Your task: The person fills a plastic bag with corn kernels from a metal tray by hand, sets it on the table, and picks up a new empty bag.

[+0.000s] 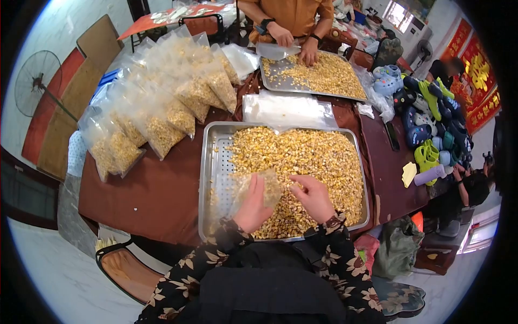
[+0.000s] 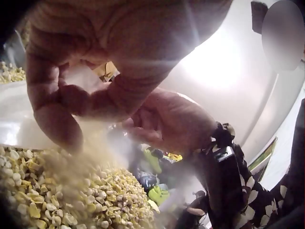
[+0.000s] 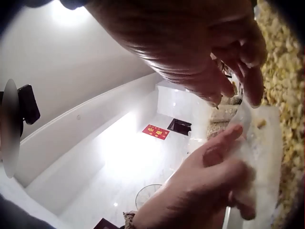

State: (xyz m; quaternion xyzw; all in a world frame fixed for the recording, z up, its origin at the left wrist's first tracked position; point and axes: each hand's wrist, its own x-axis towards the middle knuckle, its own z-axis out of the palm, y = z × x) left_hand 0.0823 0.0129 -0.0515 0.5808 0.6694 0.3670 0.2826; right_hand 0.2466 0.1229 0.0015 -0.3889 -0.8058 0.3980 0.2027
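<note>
My left hand (image 1: 255, 209) grips a clear plastic bag (image 1: 271, 186) over the near side of a metal tray (image 1: 204, 186). In the right wrist view, the bag (image 3: 268, 148) has a few bits stuck inside and hangs close over the corn. Loose yellow corn kernels (image 1: 324, 156) fill most of the tray; its perforated left end shows bare metal. Just right of the bag is my right hand (image 1: 315, 200), fingers loosely bent with a gap between thumb and fingers. Its fingertips (image 3: 256, 98) come right at the bag's edge in the right wrist view.
Filled bags of corn (image 1: 162, 102) crowd the table's left side. Flat plastic bags (image 1: 288, 110) lie beyond my tray. Across the table, a person in orange (image 1: 291, 16) works with a scoop (image 1: 276, 51) at a second tray (image 1: 288, 86). Clogs (image 1: 426, 156) pile up at right beside a phone (image 1: 392, 136).
</note>
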